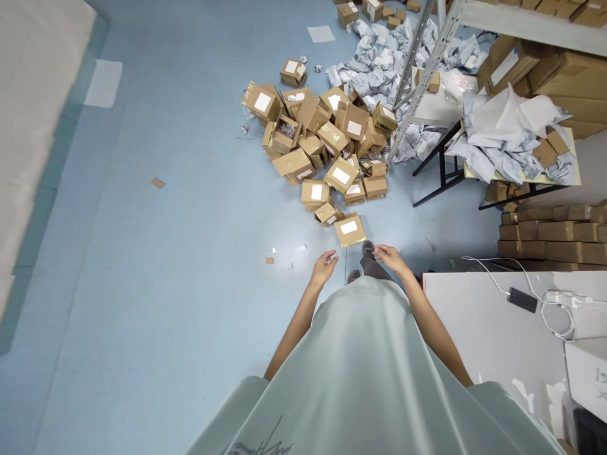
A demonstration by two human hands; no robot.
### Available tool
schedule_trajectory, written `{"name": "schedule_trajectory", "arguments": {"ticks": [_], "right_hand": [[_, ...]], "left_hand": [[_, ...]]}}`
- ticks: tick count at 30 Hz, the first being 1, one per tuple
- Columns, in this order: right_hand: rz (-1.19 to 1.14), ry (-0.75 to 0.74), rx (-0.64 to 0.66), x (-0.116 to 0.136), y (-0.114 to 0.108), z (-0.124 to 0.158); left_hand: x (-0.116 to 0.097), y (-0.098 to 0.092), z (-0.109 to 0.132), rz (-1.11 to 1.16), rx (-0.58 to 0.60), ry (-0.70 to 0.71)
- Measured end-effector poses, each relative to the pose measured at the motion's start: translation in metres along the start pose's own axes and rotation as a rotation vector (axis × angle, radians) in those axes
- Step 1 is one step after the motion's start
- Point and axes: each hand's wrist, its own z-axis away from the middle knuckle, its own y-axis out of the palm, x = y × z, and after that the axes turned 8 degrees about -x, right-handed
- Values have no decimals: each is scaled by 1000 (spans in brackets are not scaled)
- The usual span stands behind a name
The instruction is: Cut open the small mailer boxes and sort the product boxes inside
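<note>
My left hand (325, 267) hangs in the air over the blue floor, fingers loosely curled and apart, holding nothing. On the other side, my right hand (387, 256) is also raised with parted fingers and no object in it. Between and just beyond them lies a cardboard box (350, 230) with a white label, close to my shoe (367, 248). Behind that box spreads a heap of small cardboard boxes (332, 138), many labelled, some with open flaps. Neither hand touches a box.
Grey plastic mailing bags (374, 57) are piled behind a metal shelf post (422, 82). A small table (571, 155) bears more bags. At right, a white table (467, 316) holds a phone (522, 300) and cables, near stacked boxes (562, 230). Scraps (269, 260) lie on the floor.
</note>
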Motion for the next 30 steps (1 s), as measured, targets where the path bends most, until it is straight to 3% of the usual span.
{"name": "schedule_trajectory", "arguments": {"ticks": [12,18,21,24,30], "right_hand": [[-20,8,-46,4,-11,4],[-66,-8,-105,-2,-20,25],[-110,-8,-143,-14,-29,47],[-169,-21,-205,-35,-42,78],[-266,-6,-344,-80,-69,148]], "left_hand": [[-25,6,-14,35,41,51],[-38,9,-10,46,98,99],[-39,25,-1,50,163,130],[-40,54,15,52,255,162],[-41,107,74,33,469,262]]}}
